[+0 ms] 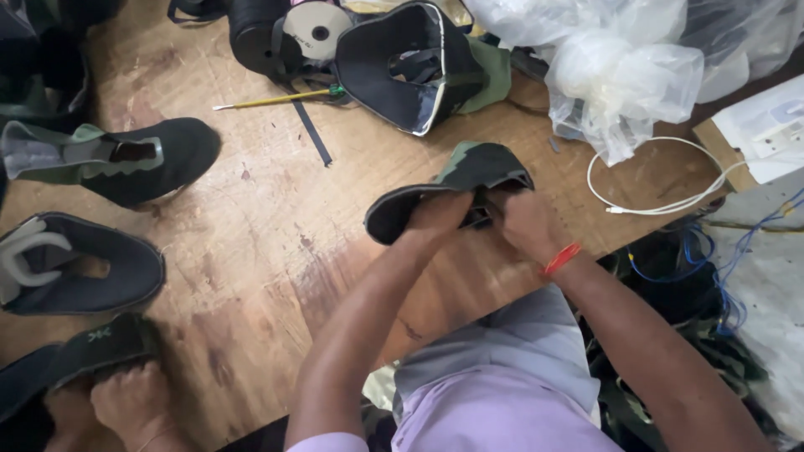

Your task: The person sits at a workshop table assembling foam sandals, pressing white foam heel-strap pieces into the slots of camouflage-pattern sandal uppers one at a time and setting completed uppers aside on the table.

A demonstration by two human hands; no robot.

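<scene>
Both my hands grip one dark shoe upper (469, 172) with a green camouflage patch, held just above the wooden table (276, 234). My left hand (435, 216) pinches its black toe part on the left. My right hand (528, 222), with a red band at the wrist, clasps the folded heel side. The fingers of both hands are tucked into the fabric and partly hidden.
Other shoe uppers lie at left (126, 159) (75, 268) and at the top (419, 63). Another person's hands (117, 402) hold a dark piece at bottom left. A yellow pencil (272, 100), a tape roll (314, 29), plastic bags (620, 67) and a white cable (662, 201) lie around.
</scene>
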